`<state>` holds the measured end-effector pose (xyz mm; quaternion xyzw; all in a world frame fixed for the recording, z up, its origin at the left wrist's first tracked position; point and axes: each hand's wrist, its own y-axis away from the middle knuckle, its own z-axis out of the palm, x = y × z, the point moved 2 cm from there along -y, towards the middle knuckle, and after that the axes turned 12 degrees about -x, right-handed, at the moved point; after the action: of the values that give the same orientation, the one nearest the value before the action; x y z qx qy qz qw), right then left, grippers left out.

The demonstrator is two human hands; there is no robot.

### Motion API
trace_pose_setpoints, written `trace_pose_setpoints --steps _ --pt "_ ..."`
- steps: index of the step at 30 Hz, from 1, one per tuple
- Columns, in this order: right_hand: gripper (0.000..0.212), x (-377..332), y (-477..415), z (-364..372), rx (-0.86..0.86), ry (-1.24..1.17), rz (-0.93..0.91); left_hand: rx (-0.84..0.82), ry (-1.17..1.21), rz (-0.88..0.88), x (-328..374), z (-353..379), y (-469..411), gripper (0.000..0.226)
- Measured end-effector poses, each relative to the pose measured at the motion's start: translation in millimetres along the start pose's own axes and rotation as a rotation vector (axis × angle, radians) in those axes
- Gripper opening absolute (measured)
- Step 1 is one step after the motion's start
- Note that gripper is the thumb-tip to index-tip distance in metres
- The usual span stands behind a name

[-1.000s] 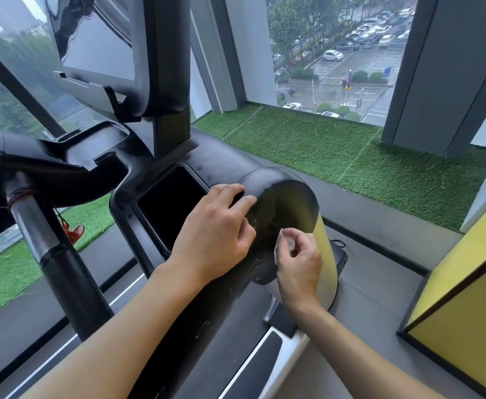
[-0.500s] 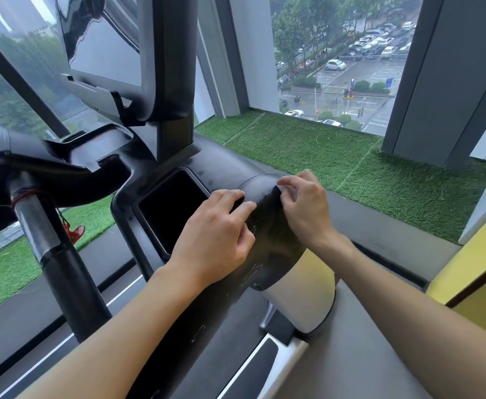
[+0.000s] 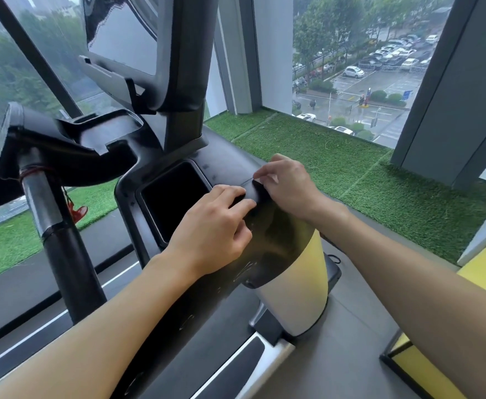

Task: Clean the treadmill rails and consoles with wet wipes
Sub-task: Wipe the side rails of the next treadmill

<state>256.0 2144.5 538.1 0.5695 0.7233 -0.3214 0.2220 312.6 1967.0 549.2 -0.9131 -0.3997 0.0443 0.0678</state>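
Fingers [image 3: 267, 171] of the right hand [image 3: 289, 188] pinch the wet wipe [image 3: 253, 177] to the rail [image 3: 276, 243] — mid-wipe, I'd say; left hand [image 3: 215, 226], at eight o'clock, rests loose; next, a steady sweep.

Our two hands on the treadmill's right rail, with the window ahead.

Our left hand [image 3: 215, 228] rests on top of the rail [image 3: 276, 243], just right of the recessed tray [image 3: 175, 197] set into it. Our right hand [image 3: 289, 187] sits just beyond it, its fingers [image 3: 264, 169] pinching a wet wipe [image 3: 258, 177] against the rail. The screen [image 3: 126, 33] stands above and behind the tray, and the handlebar [image 3: 63, 148] reaches left over its post [image 3: 63, 240]. Behind the rail a turf strip [image 3: 351, 174] lies along the window [image 3: 351, 67], with a pillar [image 3: 451, 96] at its right.
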Motion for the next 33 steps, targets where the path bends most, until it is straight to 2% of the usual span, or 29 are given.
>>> trace_pose_setpoints --steps 7,10,14,17,20,24,28,33 --pt "0.026 -3.3 9.9 -5.3 -0.047 0.004 0.037 -0.039 0.003 0.002 0.5 -2.6 0.9 0.044" --pt "0.028 -2.9 14.3 -8.7 -0.018 0.016 0.093 -0.023 -0.004 0.015 1.9 -3.7 1.1 0.045" --pt "0.03 -5.2 23.4 -10.5 -0.069 0.021 0.091 0.01 0.005 0.021 0.6 -2.8 0.8 0.045" --pt "0.028 -3.4 26.9 -11.1 -0.038 0.043 0.125 -0.02 -0.078 0.01 2.6 -6.2 3.3 0.045" --pt "0.028 -3.9 25.7 -11.4 -0.082 0.056 0.083 -0.103 -0.144 0.013 0.9 -9.8 14.7 0.052" --pt "0.029 -6.9 4.1 -9.8 -0.125 0.114 0.042 -0.144 -0.113 -0.025 -1.8 -11.2 33.0 0.055" --pt "0.028 -17.9 5.7 0.0 -0.198 0.124 -0.177 -0.105 -0.061 -0.058 0.6 -8.2 36.2 0.051" --pt "0.027 -13.9 2.4 -3.7 -0.128 0.13 -0.121 -0.105 -0.095 -0.054 3.3 -9.7 38.7 0.048"
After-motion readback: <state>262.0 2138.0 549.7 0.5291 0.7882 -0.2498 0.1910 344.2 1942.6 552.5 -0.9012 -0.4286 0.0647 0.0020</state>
